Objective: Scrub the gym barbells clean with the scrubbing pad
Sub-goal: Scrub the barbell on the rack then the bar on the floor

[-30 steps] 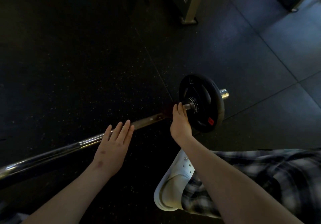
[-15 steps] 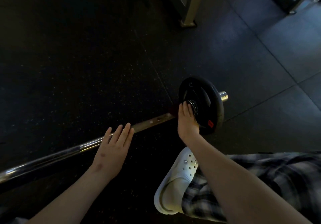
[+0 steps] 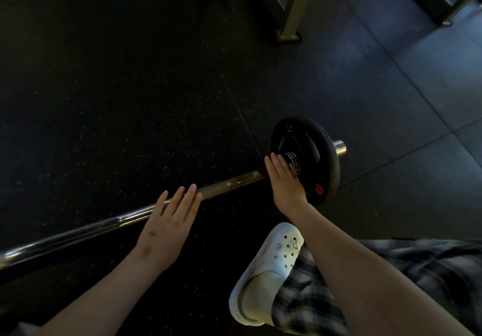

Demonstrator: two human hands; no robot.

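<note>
- barbell (image 3: pixel 229 183) lies on the dark speckled rubber floor (image 3: pixel 130 101); runs from the lower left edge up to the right; chrome and shiny on the left stretch, dull brownish with pale specks between the two hands
- black weight plate (image 3: pixel 324 153) stands on the bar's right end; small red label low on its face; chrome sleeve tip sticks out beyond it
- spring collar (image 3: pixel 294 162) sits on the bar just inside the plate
- right hand (image 3: pixel 285 182) is laid across the bar right next to the collar; fingers straight and pressed together, tips touching the collar coils; thumb hidden; no curl visible
- scrubbing pad (image 3: pixel 260 171): only a small dark reddish edge shows at the thumb side of the right hand, on the bar; the rest is under the palm; too dim to tell more
- left hand (image 3: pixel 169 222) is flat, palm down, fingers straight and slightly spread; fingertips lie over the bar where chrome meets the dull part; holds nothing; cannot tell whether it presses or just rests
- hands are well apart along the bar; bare forearms come in from the bottom edge
- white clog (image 3: pixel 263 278) with holes and small charms is on the floor below the right forearm; plaid trouser leg (image 3: pixel 404 278) beside it
- metal frame leg (image 3: pixel 289 22) stands on the floor at the top; more dark equipment in the top right corner, blurred
</note>
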